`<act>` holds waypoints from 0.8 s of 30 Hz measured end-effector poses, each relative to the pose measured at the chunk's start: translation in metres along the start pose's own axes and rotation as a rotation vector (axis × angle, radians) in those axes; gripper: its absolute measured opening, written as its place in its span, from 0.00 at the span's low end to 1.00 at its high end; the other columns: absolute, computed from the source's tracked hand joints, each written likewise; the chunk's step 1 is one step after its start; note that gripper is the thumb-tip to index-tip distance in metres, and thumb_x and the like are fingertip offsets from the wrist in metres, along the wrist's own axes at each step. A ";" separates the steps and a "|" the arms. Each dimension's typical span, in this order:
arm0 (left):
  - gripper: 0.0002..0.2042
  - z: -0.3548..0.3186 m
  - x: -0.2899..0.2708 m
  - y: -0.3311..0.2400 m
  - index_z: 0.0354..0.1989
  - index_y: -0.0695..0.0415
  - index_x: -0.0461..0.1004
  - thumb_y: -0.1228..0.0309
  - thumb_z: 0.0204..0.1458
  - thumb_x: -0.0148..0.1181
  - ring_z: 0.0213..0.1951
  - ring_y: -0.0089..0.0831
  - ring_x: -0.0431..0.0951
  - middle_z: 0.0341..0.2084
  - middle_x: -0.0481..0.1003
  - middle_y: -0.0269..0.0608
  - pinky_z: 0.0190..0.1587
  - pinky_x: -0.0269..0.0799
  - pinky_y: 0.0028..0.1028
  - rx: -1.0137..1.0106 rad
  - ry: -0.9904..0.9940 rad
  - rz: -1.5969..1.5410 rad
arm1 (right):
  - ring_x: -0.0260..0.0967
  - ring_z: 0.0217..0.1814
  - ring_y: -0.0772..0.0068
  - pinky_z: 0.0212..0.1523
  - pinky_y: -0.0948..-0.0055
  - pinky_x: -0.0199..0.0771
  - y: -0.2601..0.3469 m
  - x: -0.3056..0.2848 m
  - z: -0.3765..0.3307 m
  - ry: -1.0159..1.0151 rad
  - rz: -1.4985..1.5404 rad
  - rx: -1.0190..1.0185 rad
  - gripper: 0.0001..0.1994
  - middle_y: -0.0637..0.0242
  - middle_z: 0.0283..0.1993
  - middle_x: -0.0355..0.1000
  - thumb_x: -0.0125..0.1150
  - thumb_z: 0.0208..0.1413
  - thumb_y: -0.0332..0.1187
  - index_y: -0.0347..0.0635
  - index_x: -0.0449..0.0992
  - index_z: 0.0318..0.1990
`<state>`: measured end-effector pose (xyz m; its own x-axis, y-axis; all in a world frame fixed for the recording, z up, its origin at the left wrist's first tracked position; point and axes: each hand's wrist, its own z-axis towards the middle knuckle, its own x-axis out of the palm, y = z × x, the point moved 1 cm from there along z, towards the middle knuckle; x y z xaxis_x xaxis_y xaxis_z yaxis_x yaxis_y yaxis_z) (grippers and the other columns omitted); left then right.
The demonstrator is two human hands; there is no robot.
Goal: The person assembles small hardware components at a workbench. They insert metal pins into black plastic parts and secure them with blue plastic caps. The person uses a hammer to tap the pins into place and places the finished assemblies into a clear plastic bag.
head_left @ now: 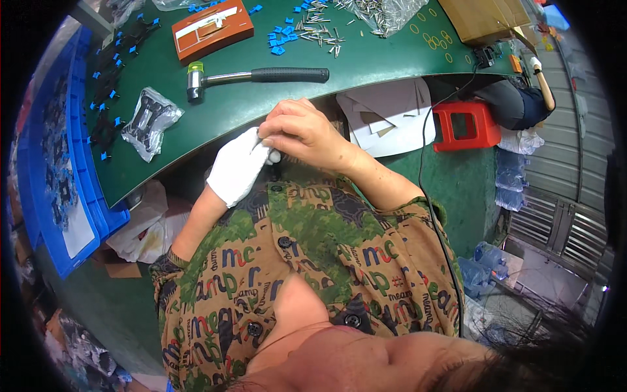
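My left hand [234,171] wears a white glove and is raised in front of my chest, just off the table's near edge. Its fingers are curled, and part of them is hidden behind my other hand. My bare right hand [307,134] meets it from the right, thumb and fingers pinched together at the fingertips of the white glove [228,160]. Whether some small thing sits between the two hands is hidden. Beyond them on the green table [228,108] lies a hammer [261,75] with a black grip and a yellow-green face, its head to the left.
A clear plastic bag with dark parts [151,123] lies left of the hammer. Behind are an orange-brown box [212,29], blue clips [282,36], metal pins [320,29], yellowish rings [437,40] and a cardboard box [486,19]. A blue crate [91,196] stands left; a red stool [467,127] right.
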<state>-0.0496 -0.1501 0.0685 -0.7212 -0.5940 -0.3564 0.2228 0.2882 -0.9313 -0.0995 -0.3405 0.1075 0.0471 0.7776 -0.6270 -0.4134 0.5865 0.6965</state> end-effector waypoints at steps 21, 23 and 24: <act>0.16 -0.015 -0.007 0.013 0.48 0.62 0.80 0.62 0.70 0.51 0.32 0.21 0.76 0.30 0.79 0.34 0.39 0.73 0.23 -0.126 0.298 -0.363 | 0.73 0.37 0.72 0.47 0.67 0.69 -0.021 0.016 -0.015 -0.041 -0.311 -0.278 0.12 0.76 0.35 0.74 0.67 0.51 0.28 0.50 0.80 0.44; 0.16 -0.016 -0.004 0.017 0.49 0.62 0.80 0.63 0.69 0.51 0.32 0.21 0.76 0.30 0.80 0.35 0.39 0.73 0.24 -0.097 0.287 -0.395 | 0.73 0.36 0.72 0.47 0.67 0.69 -0.022 0.019 -0.018 -0.061 -0.356 -0.290 0.12 0.77 0.35 0.74 0.67 0.50 0.28 0.50 0.80 0.44; 0.16 -0.016 -0.004 0.018 0.49 0.63 0.80 0.63 0.69 0.51 0.32 0.22 0.76 0.30 0.80 0.35 0.39 0.73 0.24 -0.083 0.282 -0.411 | 0.73 0.36 0.73 0.47 0.67 0.69 -0.022 0.021 -0.019 -0.071 -0.379 -0.296 0.12 0.77 0.34 0.73 0.66 0.50 0.28 0.50 0.80 0.43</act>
<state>-0.0537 -0.1305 0.0539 -0.8900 -0.4483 0.0831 -0.1610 0.1384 -0.9772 -0.1068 -0.3417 0.0726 0.3022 0.5412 -0.7847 -0.5955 0.7500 0.2880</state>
